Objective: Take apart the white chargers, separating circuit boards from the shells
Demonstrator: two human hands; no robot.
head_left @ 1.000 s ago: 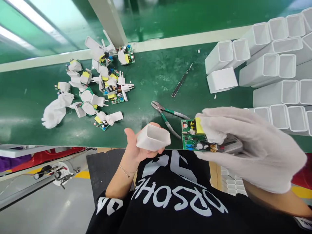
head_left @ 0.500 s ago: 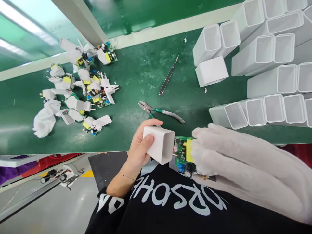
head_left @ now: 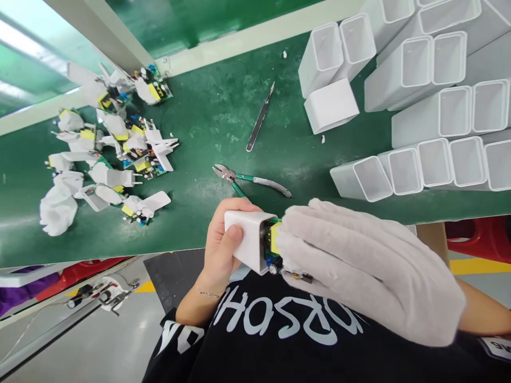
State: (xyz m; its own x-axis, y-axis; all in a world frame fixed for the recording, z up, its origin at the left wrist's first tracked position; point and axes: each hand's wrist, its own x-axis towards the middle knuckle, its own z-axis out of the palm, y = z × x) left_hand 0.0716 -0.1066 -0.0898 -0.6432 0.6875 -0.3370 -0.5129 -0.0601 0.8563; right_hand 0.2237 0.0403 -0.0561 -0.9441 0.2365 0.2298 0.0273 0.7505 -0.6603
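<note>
My bare left hand (head_left: pixel 217 247) is closed around a white plastic charger housing (head_left: pixel 245 246), its open end facing right. My right hand (head_left: pixel 359 266), in a white glove, grips a green circuit board (head_left: pixel 272 246) with a yellow part on it. The board's left end sits partly inside the housing's opening. Both hands are held over the near edge of the green worktop (head_left: pixel 199 122), close to my chest.
Side cutters (head_left: pixel 247 181) and a thin metal tool (head_left: pixel 259 117) lie on the mat just beyond my hands. A heap of circuit boards with white plug parts (head_left: pixel 115 143) is at the left. Stacked empty white housings (head_left: pixel 419 101) fill the right.
My right hand moved left and pushed the board into the housing's opening. My left hand turned the housing, open end toward the board. The view shifted right and down.
</note>
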